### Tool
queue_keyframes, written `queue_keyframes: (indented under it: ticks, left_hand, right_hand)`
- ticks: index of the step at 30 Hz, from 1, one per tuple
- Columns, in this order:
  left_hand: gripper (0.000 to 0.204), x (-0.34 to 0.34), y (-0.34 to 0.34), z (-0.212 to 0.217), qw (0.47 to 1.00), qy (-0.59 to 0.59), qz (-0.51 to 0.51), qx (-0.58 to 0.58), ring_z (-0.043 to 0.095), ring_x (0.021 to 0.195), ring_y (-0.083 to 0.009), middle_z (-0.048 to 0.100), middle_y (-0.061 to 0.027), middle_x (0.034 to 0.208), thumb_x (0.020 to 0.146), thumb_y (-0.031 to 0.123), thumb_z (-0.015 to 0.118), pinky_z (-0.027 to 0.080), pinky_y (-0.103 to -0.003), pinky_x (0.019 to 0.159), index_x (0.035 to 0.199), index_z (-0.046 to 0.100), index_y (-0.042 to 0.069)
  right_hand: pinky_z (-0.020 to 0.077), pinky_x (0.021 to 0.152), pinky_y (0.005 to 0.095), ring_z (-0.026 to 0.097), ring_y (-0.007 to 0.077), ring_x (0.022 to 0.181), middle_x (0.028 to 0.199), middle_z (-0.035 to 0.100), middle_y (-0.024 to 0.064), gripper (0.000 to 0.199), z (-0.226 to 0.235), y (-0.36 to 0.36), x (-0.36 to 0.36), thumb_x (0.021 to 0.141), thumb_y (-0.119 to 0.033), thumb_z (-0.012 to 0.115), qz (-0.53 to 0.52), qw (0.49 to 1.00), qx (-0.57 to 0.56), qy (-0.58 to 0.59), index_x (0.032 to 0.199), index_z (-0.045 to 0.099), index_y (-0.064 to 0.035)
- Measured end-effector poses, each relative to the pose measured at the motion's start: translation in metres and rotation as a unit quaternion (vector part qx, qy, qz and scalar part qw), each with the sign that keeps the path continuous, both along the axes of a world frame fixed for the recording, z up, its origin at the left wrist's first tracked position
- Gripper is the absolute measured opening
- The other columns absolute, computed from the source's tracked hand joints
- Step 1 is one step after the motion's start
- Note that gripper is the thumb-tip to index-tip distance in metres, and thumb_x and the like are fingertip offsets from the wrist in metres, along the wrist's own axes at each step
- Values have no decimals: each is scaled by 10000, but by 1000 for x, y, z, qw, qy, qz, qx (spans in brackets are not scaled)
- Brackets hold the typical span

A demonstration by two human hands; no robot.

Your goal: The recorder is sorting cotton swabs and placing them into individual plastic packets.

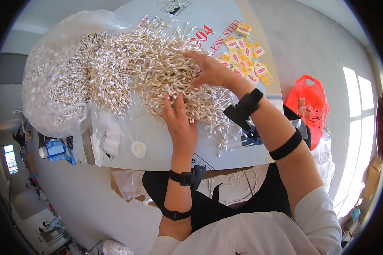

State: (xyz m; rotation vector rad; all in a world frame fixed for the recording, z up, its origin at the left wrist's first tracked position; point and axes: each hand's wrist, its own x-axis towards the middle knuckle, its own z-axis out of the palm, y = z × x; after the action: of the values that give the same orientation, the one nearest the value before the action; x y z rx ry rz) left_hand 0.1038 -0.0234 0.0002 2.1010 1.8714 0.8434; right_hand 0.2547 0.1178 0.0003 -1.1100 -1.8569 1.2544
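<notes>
A big loose heap of cotton swabs (pixel 149 68) with pale wooden sticks and white tips spreads over the table. My left hand (pixel 181 127) rests at the heap's near edge, its fingers apart and touching the swabs. On the right side of the pile, my right hand (pixel 215 72) curves around some swabs, thumb and fingers spread wide. Neither hand is closed on anything, though the swabs partly hide some fingertips. Black straps with small dark devices circle both of my forearms.
A clear plastic bag (pixel 36 97) full of swabs lies open at the left. Several small yellow-and-white boxes (pixel 242 55) are at the far right. A small round white container (pixel 138 149) stands near the table's front edge. A red plastic bag (pixel 308 102) sits beyond the right edge.
</notes>
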Motion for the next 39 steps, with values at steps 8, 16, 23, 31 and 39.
queue_keyframes:
  ticks: [8,16,23,31,39]
  left_hand:
    - [740,-44,68,-4,993,57,81,70,333,1216,-454,292,-262,1393,629,-104,643,315,-499,1015,1319,405,15]
    - [721,-65,79,29,985,146,88,-14,331,1268,-425,297,-240,1412,657,-74,644,329,-477,1020,1326,430,88]
    - [577,-29,-10,44,999,33,16,-11,410,1218,-378,421,-210,1327,716,-28,649,377,-456,969,1259,472,53]
    - [435,56,-108,27,981,-2,-152,-121,514,939,-310,539,-133,1030,662,73,681,416,-407,747,1072,547,16]
    - [122,61,-50,-9,979,131,-149,49,504,866,-289,502,-107,896,722,32,564,414,-375,686,843,554,24]
  right_hand:
    - [473,831,348,594,304,963,1167,569,211,687,16,33,-66,695,-217,712,-8,997,71,-2,1294,462,7]
    - [404,977,380,516,363,1147,1270,508,241,646,30,40,-53,817,-360,649,19,986,139,-87,1309,444,3]
    - [496,779,315,629,241,880,997,648,175,419,64,-36,78,721,-166,731,-51,975,62,-209,1069,617,36]
    - [502,754,335,622,263,823,898,630,180,440,37,-143,134,651,-108,751,-149,943,-24,-297,1033,595,45]
    - [487,765,369,579,359,799,911,586,178,366,-16,-133,76,696,-58,662,-191,936,84,-283,1035,544,10]
